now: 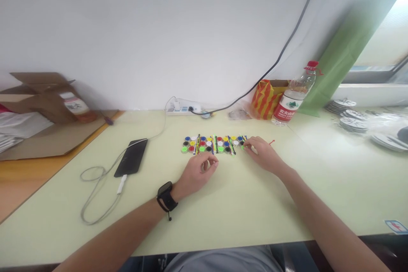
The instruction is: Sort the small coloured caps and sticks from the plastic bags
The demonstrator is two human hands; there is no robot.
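Observation:
Several small round discs in blue, white, red, yellow, black and green lie in rows on the pale table, with thin coloured sticks in upright bundles between the groups. Just below the middle of the rows is my left hand, its thumb and fingertips curled close together; whether anything is between them is too small to tell. My right hand rests at the right end of the rows, fingers pinched by the last discs and sticks. A red stick tip shows behind that hand.
A black phone with a white cable lies at the left. Cardboard and a bottle are at the far left. Along the wall are a power strip, a striped bag and a large bottle. Stacked discs sit right.

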